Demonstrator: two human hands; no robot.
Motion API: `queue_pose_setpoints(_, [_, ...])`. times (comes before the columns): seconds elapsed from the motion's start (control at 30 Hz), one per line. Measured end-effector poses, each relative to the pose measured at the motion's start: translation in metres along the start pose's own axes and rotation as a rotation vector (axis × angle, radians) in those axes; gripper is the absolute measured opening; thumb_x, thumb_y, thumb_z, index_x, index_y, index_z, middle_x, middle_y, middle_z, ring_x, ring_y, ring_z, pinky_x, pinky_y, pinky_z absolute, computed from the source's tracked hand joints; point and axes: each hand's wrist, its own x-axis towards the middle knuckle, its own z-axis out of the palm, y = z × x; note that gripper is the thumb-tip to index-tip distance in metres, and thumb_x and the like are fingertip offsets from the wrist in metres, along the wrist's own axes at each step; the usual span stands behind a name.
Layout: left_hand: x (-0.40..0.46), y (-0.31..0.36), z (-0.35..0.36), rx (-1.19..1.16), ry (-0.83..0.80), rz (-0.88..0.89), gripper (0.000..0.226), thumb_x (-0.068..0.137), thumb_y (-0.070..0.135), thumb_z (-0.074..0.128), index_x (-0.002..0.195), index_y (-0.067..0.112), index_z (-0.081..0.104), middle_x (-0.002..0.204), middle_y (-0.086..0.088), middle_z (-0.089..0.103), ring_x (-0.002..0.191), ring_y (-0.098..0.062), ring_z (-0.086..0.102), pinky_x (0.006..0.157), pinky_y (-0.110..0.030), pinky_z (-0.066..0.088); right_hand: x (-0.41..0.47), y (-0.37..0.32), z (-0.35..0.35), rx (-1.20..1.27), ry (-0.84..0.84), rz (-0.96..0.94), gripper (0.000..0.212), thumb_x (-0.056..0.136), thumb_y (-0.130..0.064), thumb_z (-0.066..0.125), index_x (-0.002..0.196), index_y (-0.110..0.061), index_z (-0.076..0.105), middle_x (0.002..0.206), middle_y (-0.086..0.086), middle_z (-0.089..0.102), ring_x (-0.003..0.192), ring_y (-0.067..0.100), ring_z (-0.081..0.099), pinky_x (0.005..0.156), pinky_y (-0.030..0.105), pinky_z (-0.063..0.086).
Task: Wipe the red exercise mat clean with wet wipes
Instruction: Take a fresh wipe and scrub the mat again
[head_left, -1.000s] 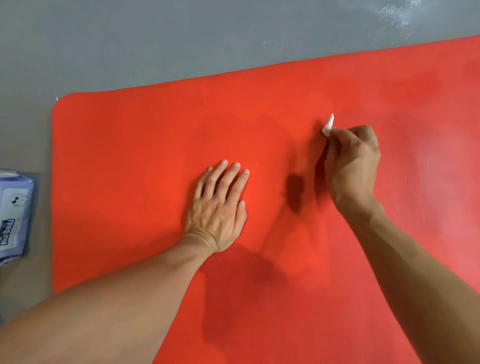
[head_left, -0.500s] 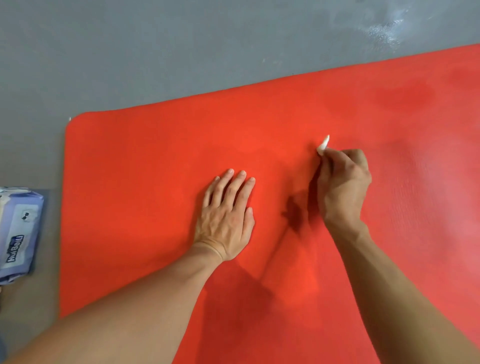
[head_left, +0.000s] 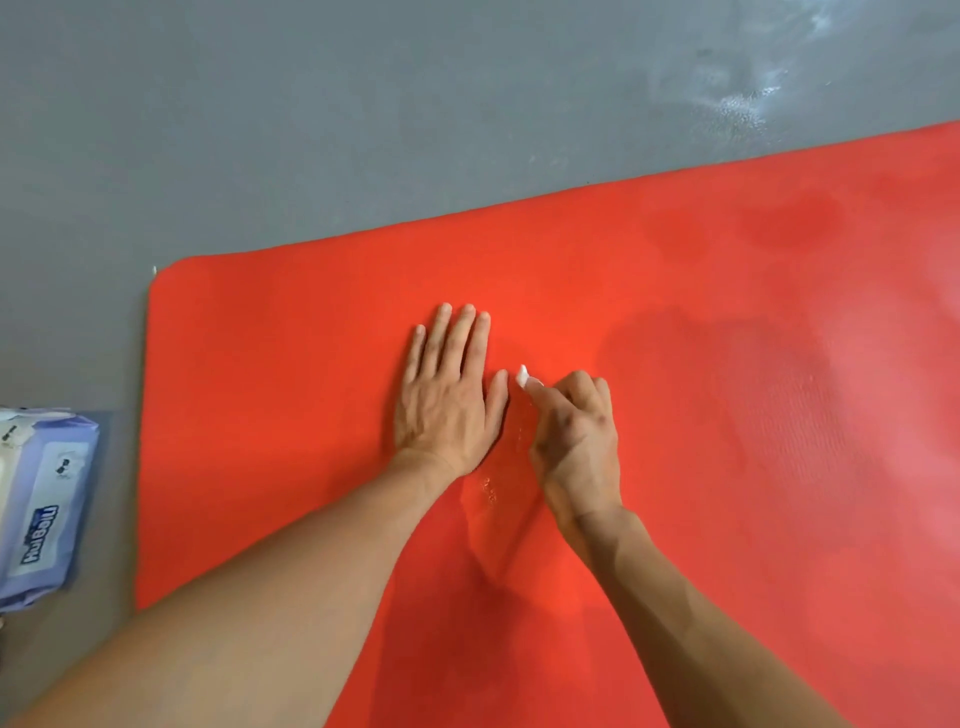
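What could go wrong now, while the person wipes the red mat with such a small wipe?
1. The right hand pinches a wet wipe bunched so small that only a white tip shows; it may cover little of the red mat per stroke and leave patches unwiped.
2. The wipe is right beside the thumb of the left hand, which lies flat on the mat; the stroke may bump it, and the spot under that palm stays unwiped.

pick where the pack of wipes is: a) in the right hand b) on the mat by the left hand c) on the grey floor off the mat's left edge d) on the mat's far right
c: the pack of wipes lies on the grey floor, beside the left edge of the red mat, not on it.
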Motion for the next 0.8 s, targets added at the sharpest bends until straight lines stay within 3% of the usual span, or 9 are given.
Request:
queue_pose_setpoints(0.13, [0.000, 0.001, 0.002, -0.016, 0.005, 0.004, 0.066, 0.103, 0.044, 0.039, 0.161, 0.013, 0.037, 0.167, -0.007, 0.036, 0.159, -0.028, 0.021, 0.128, -0.051, 0.019, 0.024, 0.023, -0.019, -0.032, 0.013, -0.013, 0.029, 0.092, 0.002, 0.063, 0.111, -0.015, 0.078, 0.086, 0.004, 0.053, 0.085, 0.027, 0.049, 0.073, 0.029, 0.041])
queue_pose_setpoints(0.27, [0.000, 0.001, 0.002, -0.012, 0.007, 0.004, 0.062, 0.103, 0.043, 0.046, 0.160, 0.022, 0.041, 0.166, -0.007, 0.038, 0.159, -0.028, 0.022, 0.128, -0.052, 0.020, 0.079, 0.058, -0.036, -0.061, 0.344, 0.417, 0.018, 0.097, -0.009, 0.058, 0.104, -0.009, 0.075, 0.096, 0.017, 0.060, 0.092, 0.039, 0.056, 0.083, 0.043, 0.042])
queue_pose_setpoints(0.33, [-0.001, 0.000, 0.001, -0.016, 0.003, 0.011, 0.058, 0.104, 0.043, 0.045, 0.160, 0.027, 0.042, 0.166, -0.008, 0.037, 0.159, -0.029, 0.022, 0.127, -0.053, 0.020, 0.080, 0.044, -0.022, -0.034, 0.376, 0.399, 0.023, 0.098, -0.009, 0.058, 0.113, -0.014, 0.076, 0.097, 0.012, 0.060, 0.092, 0.030, 0.054, 0.085, 0.042, 0.045])
queue_pose_setpoints(0.4, [0.001, -0.001, 0.001, -0.012, -0.007, 0.016, 0.057, 0.104, 0.043, 0.043, 0.160, 0.027, 0.042, 0.166, -0.009, 0.037, 0.159, -0.031, 0.022, 0.127, -0.054, 0.021, 0.059, 0.010, -0.001, 0.055, 0.223, 0.219, 0.038, 0.096, -0.003, 0.059, 0.128, -0.018, 0.071, 0.097, 0.002, 0.056, 0.093, 0.022, 0.049, 0.083, 0.038, 0.049])
queue_pose_setpoints(0.5, [0.000, 0.000, 0.001, -0.001, -0.018, 0.010, 0.056, 0.106, 0.042, 0.037, 0.160, 0.026, 0.041, 0.166, -0.009, 0.036, 0.159, -0.032, 0.022, 0.126, -0.055, 0.022, 0.026, -0.019, 0.005, 0.073, -0.098, -0.045, 0.039, 0.092, 0.002, 0.063, 0.128, -0.012, 0.069, 0.100, -0.001, 0.057, 0.093, 0.020, 0.048, 0.077, 0.035, 0.052])
queue_pose_setpoints(0.57, [0.001, 0.000, 0.000, 0.010, -0.024, 0.012, 0.057, 0.105, 0.042, 0.038, 0.160, 0.025, 0.040, 0.166, -0.010, 0.036, 0.159, -0.032, 0.021, 0.126, -0.055, 0.021, 0.040, -0.002, -0.011, 0.064, -0.129, -0.100, 0.037, 0.092, 0.000, 0.061, 0.126, -0.013, 0.071, 0.101, 0.001, 0.058, 0.094, 0.019, 0.049, 0.081, 0.031, 0.049])
queue_pose_setpoints(0.67, [0.002, 0.001, -0.001, 0.038, -0.036, 0.007, 0.060, 0.103, 0.042, 0.042, 0.161, 0.026, 0.038, 0.167, -0.009, 0.035, 0.159, -0.031, 0.019, 0.127, -0.054, 0.019, 0.079, 0.039, -0.034, -0.047, 0.113, 0.092, 0.023, 0.100, -0.015, 0.059, 0.115, -0.014, 0.077, 0.097, 0.007, 0.057, 0.092, 0.024, 0.051, 0.080, 0.038, 0.047])
queue_pose_setpoints(0.73, [0.001, 0.002, -0.001, 0.049, -0.042, 0.003, 0.061, 0.103, 0.043, 0.042, 0.162, 0.026, 0.037, 0.167, -0.009, 0.034, 0.159, -0.031, 0.019, 0.127, -0.054, 0.019, 0.091, 0.050, -0.034, -0.067, 0.245, 0.201, 0.025, 0.104, -0.019, 0.056, 0.116, -0.014, 0.077, 0.095, 0.009, 0.055, 0.090, 0.024, 0.050, 0.081, 0.034, 0.046])
queue_pose_setpoints(0.8, [0.001, 0.002, -0.001, 0.043, -0.030, 0.004, 0.061, 0.103, 0.042, 0.043, 0.161, 0.025, 0.038, 0.166, -0.010, 0.035, 0.159, -0.032, 0.020, 0.127, -0.055, 0.020, 0.087, 0.034, -0.018, 0.012, 0.271, 0.286, 0.026, 0.106, -0.026, 0.054, 0.115, -0.015, 0.076, 0.097, 0.002, 0.053, 0.088, 0.016, 0.051, 0.083, 0.031, 0.048])
